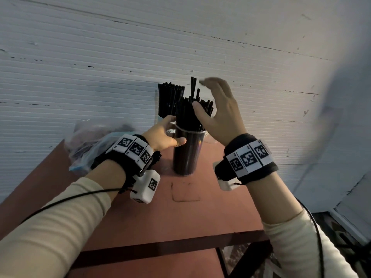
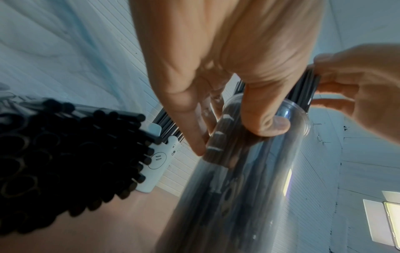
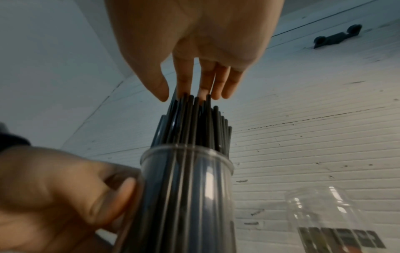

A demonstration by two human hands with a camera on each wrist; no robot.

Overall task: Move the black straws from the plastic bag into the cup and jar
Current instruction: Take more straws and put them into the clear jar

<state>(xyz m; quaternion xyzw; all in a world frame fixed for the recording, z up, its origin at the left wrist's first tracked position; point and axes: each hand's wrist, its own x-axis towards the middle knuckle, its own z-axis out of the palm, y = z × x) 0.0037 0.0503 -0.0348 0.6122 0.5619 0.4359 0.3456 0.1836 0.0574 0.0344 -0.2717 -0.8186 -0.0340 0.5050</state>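
Your right fingers (image 3: 216,82) are straight and held together, their tips touching the tops of the tallest black straws (image 1: 188,117) standing in the clear cup (image 1: 187,153); the thumb points down beside the bundle and nothing is gripped, so your right hand (image 1: 218,111) is simply laid flat against the straw ends. Your left hand (image 1: 162,135) grips that cup just under its rim, thumb (image 2: 266,119) pressed on the near wall and the other fingers curled round the far side. The cup stands upright on the reddish-brown table (image 1: 200,213), packed with straws that rise well above its rim, a few poking higher than the rest. Just behind it, near the white ribbed wall (image 1: 100,57), a second bunch of black straws stands in a white holder with a drawn face (image 2: 158,160). To your left, the crumpled plastic bag (image 1: 90,141) lies on the table's far left corner, and the left wrist view shows open ends of more black straws close to the camera. On the right, beside the cup, an empty clear jar (image 3: 324,210) with a dark label stands on the table. Both wrists wear black bands with coded markers, and your sleeves are cream.
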